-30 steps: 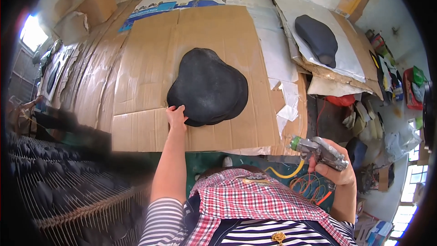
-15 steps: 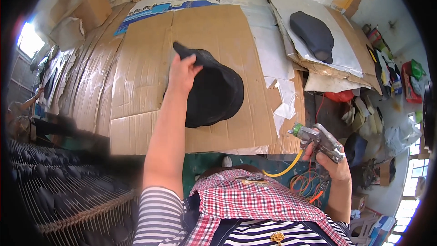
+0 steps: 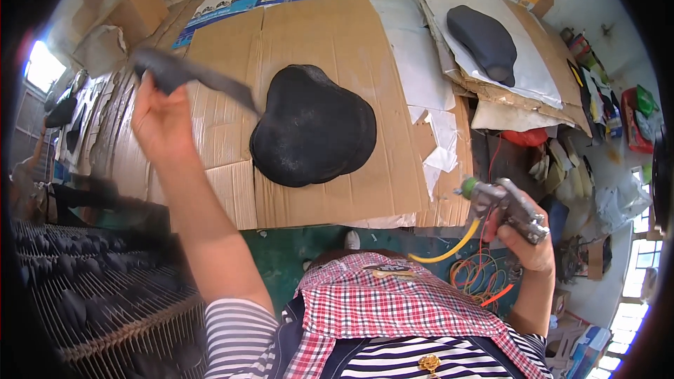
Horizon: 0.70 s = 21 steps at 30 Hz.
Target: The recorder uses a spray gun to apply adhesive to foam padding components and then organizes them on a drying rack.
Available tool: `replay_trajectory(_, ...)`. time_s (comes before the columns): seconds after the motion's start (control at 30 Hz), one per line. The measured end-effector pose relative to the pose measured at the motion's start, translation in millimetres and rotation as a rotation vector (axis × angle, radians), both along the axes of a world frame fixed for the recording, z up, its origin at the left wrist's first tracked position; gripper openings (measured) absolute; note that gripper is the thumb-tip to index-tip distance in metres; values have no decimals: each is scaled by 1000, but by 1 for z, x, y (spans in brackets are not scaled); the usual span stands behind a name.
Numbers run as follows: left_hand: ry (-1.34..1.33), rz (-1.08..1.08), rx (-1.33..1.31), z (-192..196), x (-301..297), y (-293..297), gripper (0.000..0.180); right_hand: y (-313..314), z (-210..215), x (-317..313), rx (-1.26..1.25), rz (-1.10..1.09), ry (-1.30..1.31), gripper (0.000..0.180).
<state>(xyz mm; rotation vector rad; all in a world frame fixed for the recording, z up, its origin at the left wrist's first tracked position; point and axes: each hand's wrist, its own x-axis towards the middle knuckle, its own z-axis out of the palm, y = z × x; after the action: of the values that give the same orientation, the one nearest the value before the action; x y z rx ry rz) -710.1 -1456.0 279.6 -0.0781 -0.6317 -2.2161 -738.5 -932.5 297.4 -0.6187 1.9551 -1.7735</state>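
Observation:
My left hand (image 3: 163,116) is raised over the left of the cardboard, its fingers pinching a thin black pad (image 3: 193,77) that is held edge-on and slightly blurred. To its right, several black pads (image 3: 312,126) lie stacked on a brown cardboard sheet (image 3: 337,35); they look like saddle covers, broad at one end and narrower at the other. My right hand (image 3: 523,238) grips a metal spray gun (image 3: 509,207) with a green part at its nozzle end. The gun is off the cardboard's right front corner, with a yellow hose (image 3: 449,249) beneath it.
At the right, a dark grey saddle-shaped pad (image 3: 482,43) lies on a white-covered cardboard stack (image 3: 540,88). Racks of thin rods (image 3: 84,309) with dark pieces stand at lower left. Coiled hoses (image 3: 477,274) lie on the green floor. Another person's arm (image 3: 35,151) shows far left.
My left hand has lifted a black pad off the stack and carried it left, uncovering the stack's top. The spray gun in my right hand has shifted slightly right.

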Motion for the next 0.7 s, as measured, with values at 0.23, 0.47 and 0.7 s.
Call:
replay_trajectory(0.23, -208, 290, -17, -21, 110, -11, 31, 11, 19, 17, 92, 40, -148, 61)
replay_trajectory(0.47, -72, 74, 10, -47, 185, -34, 27, -49, 4, 18, 4, 190, -154, 65)
replay_trajectory(0.7, 164, -18, -7, -54, 203, -25, 30, -75, 1, -2, 3, 11, 27, 47)
